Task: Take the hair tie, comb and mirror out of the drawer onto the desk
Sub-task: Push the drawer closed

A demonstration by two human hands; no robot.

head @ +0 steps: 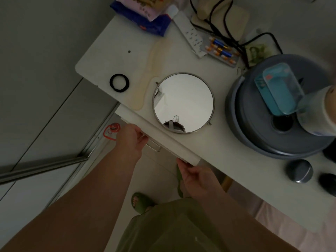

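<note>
A black hair tie (119, 82) lies on the white desk (109, 51) near its left corner. Beside it lies a pale cream comb (145, 88), stretching from the desk's middle toward the front edge. To its right a round metal-rimmed mirror (183, 102) lies face up. Below the desk's front edge the white drawer (160, 137) sits almost fully in. My left hand (131, 140) curls around the drawer handle (154, 146). My right hand (196, 179) grips the drawer front's right corner. The drawer's inside is hidden.
A grey round appliance (272, 128) with a teal box (280, 88) on top stands at the right. A power strip (189, 33), a pill blister (221, 51), black cables (227, 24) and blue packets (145, 19) crowd the back. My foot wears a green slipper (140, 201) on the floor.
</note>
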